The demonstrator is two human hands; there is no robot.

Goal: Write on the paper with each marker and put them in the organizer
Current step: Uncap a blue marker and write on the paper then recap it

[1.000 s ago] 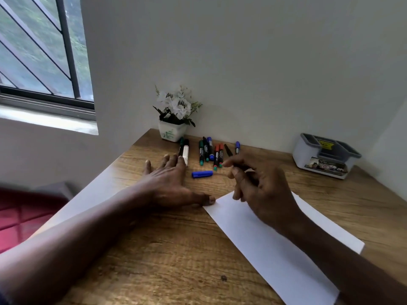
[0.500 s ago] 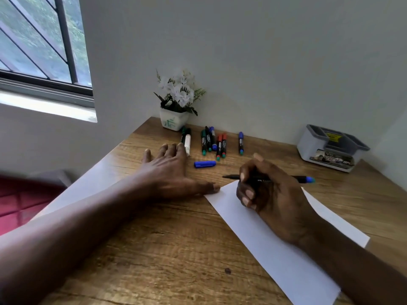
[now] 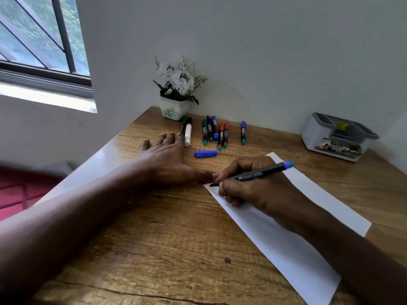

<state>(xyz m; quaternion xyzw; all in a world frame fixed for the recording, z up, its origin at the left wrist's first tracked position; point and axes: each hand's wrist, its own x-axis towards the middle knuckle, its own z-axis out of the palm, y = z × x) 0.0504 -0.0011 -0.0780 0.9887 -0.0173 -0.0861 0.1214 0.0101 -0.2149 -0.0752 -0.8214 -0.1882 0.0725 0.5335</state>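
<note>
My right hand (image 3: 253, 186) grips an uncapped black marker with a blue end (image 3: 259, 173), its tip touching the top left corner of the white paper (image 3: 308, 249). My left hand (image 3: 167, 157) lies flat on the wooden desk (image 3: 176, 238), its thumb at the paper's corner. A loose blue cap (image 3: 206, 153) lies just beyond my hands. Several capped markers (image 3: 217, 132) lie in a row near the wall. The grey and white organizer (image 3: 337, 137) stands at the back right.
A small white pot with white flowers (image 3: 176, 93) stands at the back against the wall. A window is at the upper left. The desk's left edge runs close under my left forearm.
My right hand has turned the marker and lowered its tip onto the paper's corner. My left hand has stayed flat on the desk. The view has tilted slightly.
</note>
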